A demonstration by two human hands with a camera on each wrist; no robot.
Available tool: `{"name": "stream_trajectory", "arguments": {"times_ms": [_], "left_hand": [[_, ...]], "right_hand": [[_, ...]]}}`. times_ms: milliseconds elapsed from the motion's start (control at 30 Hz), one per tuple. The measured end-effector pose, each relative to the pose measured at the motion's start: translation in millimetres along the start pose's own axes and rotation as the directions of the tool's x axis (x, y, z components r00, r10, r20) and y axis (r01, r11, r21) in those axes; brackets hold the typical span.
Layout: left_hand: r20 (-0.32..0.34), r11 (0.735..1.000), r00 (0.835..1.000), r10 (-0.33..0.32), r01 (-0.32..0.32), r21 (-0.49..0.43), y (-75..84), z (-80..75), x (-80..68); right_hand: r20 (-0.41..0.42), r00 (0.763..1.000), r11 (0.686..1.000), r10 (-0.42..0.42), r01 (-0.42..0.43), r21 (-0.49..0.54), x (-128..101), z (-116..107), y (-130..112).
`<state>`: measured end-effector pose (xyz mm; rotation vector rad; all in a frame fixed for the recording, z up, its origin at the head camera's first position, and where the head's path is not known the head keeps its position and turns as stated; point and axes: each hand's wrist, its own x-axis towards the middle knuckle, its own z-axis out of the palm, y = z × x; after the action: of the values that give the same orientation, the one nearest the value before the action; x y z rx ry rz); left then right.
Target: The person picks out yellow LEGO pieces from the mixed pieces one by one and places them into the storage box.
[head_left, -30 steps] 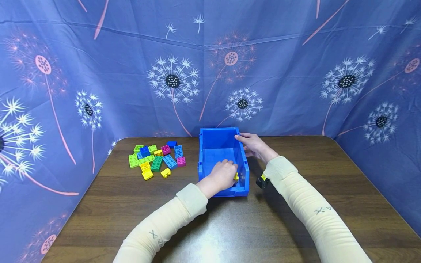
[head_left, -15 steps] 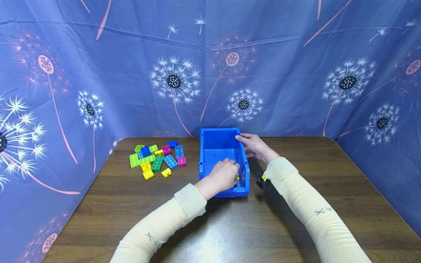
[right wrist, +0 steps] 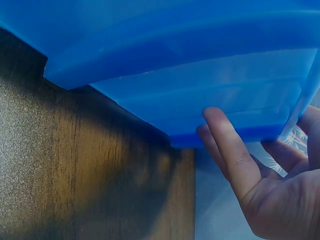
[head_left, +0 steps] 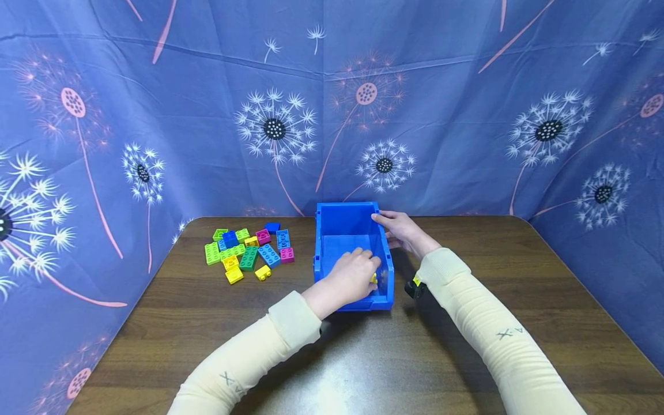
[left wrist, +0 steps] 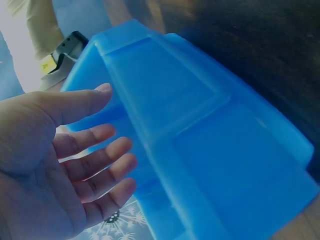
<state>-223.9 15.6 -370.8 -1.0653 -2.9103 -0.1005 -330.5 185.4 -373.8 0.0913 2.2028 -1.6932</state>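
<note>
A blue plastic bin (head_left: pixel 342 227) stands on the brown table (head_left: pixel 493 276), a little behind its middle. My left hand (head_left: pixel 358 272) reaches into the bin's near end. In the left wrist view the left hand (left wrist: pixel 95 150) is spread with relaxed fingers and holds nothing. A small yellow brick (head_left: pixel 373 279) lies in the bin by its fingertips. My right hand (head_left: pixel 398 229) holds the bin's right wall near the far corner, thumb on the rim. The right wrist view shows its fingers (right wrist: pixel 230 150) flat against the bin's outer wall (right wrist: pixel 165 85).
A pile of loose bricks (head_left: pixel 248 251) in green, yellow, blue and pink lies on the table left of the bin. A blue dandelion-print curtain (head_left: pixel 332 115) closes in the table's back and sides. A black wrist camera (head_left: pixel 414 286) sits under my right forearm.
My left hand has shifted slightly deeper and to the right inside the bin. The right hand and the bin have stayed where they were.
</note>
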Motion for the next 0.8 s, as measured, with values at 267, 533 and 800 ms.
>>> {"name": "stream_trajectory", "arguments": {"times_ms": [267,533,800], "left_hand": [[-0.046,1.000,0.999,0.024,-0.024,-0.001,0.8,-10.1,-7.0],[-0.068,0.999,0.997,0.028,-0.029,-0.019,0.9,-20.7,-12.0],[-0.124,0.999,0.992,0.036,-0.037,-0.012,-3.0,-25.1,-18.7]], "right_hand": [[0.005,1.000,1.000,-0.002,0.002,0.004,0.8,-0.5,1.3],[0.002,1.000,1.000,0.006,-0.006,0.011,1.2,-0.9,1.4],[-0.004,1.000,1.000,0.004,-0.004,-0.005,0.3,-0.6,0.5]]}}
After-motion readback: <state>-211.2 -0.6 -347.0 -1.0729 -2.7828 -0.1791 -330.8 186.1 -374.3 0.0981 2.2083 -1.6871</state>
